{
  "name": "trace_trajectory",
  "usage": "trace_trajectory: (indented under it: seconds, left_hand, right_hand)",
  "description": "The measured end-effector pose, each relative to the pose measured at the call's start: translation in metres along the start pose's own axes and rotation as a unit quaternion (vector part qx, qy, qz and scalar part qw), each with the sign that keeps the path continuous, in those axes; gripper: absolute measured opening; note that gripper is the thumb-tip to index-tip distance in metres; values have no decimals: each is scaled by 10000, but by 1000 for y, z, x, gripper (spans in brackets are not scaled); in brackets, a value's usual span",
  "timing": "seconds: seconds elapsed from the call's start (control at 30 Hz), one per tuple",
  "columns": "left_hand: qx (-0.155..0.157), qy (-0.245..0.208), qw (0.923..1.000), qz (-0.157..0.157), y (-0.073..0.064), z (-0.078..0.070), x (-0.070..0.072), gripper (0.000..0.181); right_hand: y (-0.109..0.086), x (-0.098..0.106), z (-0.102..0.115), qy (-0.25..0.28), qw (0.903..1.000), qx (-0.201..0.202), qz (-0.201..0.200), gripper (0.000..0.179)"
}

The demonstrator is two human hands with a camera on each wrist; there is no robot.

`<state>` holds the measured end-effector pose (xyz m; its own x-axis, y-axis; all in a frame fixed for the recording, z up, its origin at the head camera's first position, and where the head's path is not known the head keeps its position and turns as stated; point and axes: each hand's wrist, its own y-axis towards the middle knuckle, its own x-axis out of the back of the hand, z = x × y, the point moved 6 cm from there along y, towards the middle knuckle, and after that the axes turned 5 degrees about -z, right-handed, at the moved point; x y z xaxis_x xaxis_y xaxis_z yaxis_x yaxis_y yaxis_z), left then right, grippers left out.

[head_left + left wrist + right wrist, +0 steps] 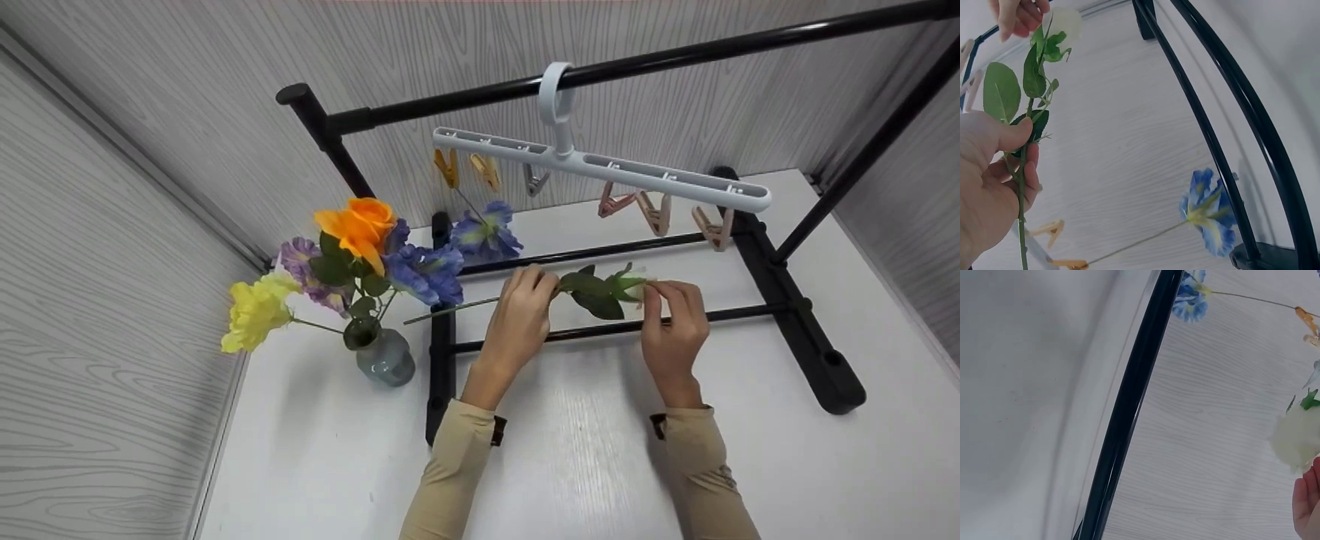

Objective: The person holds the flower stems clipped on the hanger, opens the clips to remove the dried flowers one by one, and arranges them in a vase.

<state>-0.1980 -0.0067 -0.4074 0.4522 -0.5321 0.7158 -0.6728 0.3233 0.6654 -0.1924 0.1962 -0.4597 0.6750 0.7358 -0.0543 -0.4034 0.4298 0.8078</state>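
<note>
My left hand (519,319) grips the green stem (457,307) of a white artificial flower (634,287), just below its leaves (596,289). The stem lies nearly level, its bare end toward the vase. At the bloom, my right hand (677,326) pinches the petals' edge between thumb and fingers. The left wrist view shows the left thumb (1018,130) pressed on the stem. In the right wrist view, right fingertips (1313,477) meet the pale bloom (1296,439). Above hangs a white clip hanger (637,174); its orange clothespin (447,169) holds a blue-violet flower (487,231) head down.
A black rack (465,91) carries the hanger on its top bar; its lower bars (592,253) cross near my hands. Several other clothespins (656,214) dangle from the hanger. At left, a grey-green vase (386,358) holds orange, yellow, purple and blue flowers on the white table (337,457).
</note>
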Motion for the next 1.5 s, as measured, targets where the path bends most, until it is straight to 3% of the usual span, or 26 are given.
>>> trace_trajectory:
  seconds: [0.57,0.7,0.83,0.97,1.07,1.3,1.4,1.5]
  left_hand:
    - [232,-972,9938,-484,-13,28,41,9]
    - [219,-1275,9891,-703,-16,32,55,10]
    - [262,-1642,9793,-1150,-20,39,71,12]
    - [305,-1897,9655,-1758,-26,47,86,15]
    - [348,-2108,9503,-2266,-30,52,98,17]
    - [575,-2884,9045,-3088,-38,64,120,18]
    - [611,-3121,8861,-3372,-40,66,131,6]
    - [699,-3250,8677,-3696,-42,70,143,20]
  right_hand:
    - [1,4,-9,-122,9995,-263,91,9]
    - [0,3,-8,-97,9995,-247,179,8]
    - [-1,2,-8,-110,9994,-211,246,7]
    - [-1,1,-6,-72,9995,-164,274,7]
    - [-1,0,-5,-39,9994,-135,321,8]
    - [-2,-2,-7,-152,9981,-180,566,7]
    - [-1,-3,-8,-167,9979,-195,601,8]
    - [-1,-3,-8,-158,9978,-190,610,8]
